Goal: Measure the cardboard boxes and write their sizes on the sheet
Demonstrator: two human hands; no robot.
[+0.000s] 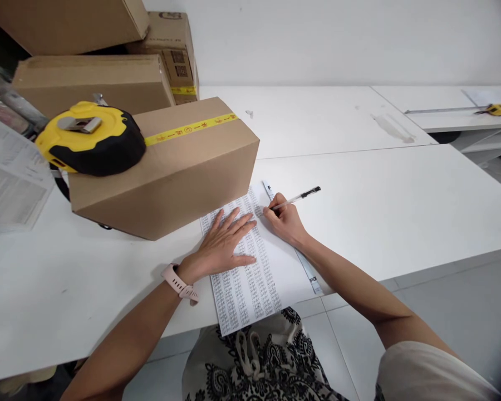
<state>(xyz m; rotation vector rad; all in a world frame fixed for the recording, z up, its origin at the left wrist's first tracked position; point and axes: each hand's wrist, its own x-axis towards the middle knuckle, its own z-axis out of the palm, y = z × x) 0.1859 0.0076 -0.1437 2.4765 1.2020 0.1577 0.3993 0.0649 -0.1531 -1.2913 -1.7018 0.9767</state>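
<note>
My left hand (224, 242) lies flat with fingers spread on a printed sheet (254, 278) full of small rows of text, which hangs over the near edge of the white table (379, 211). My right hand (284, 218) is closed round a pen (297, 198), its tip touching the sheet near the top. A pink watch is on my left wrist. Just beyond the sheet stands a cardboard box (171, 167) with yellow tape, and a yellow and black tape measure (91, 138) rests on its top.
More cardboard boxes (96, 78) are stacked at the back left against the wall. Printed papers (12, 178) lie at the far left. On another table at the far right lie a second tape measure (496, 109) with its blade pulled out and a sheet of paper.
</note>
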